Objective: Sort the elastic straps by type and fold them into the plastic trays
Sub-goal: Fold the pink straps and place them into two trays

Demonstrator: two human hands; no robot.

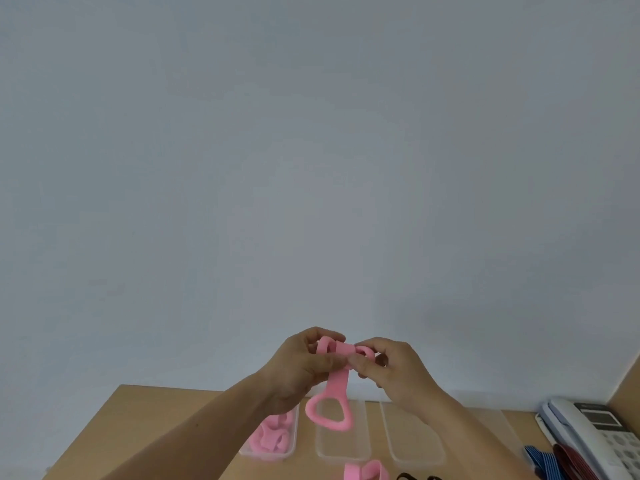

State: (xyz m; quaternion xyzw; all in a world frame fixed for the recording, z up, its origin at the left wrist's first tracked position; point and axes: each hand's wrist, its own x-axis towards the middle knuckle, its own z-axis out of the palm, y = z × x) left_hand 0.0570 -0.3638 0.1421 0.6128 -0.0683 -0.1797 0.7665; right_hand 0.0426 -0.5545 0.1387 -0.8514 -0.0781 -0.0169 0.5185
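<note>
My left hand and my right hand are raised above the desk, and both pinch the folded top of one pink elastic strap. Its looped end hangs down over the trays. Three clear plastic trays stand side by side on the wooden desk: the left tray holds folded pink straps, while the middle tray and the right tray hold nothing that I can see. Another pink strap lies at the bottom edge.
Blue straps and dark red straps lie at the right near a white desk telephone. A black strap peeks in at the bottom edge. A plain pale wall fills the view above the desk.
</note>
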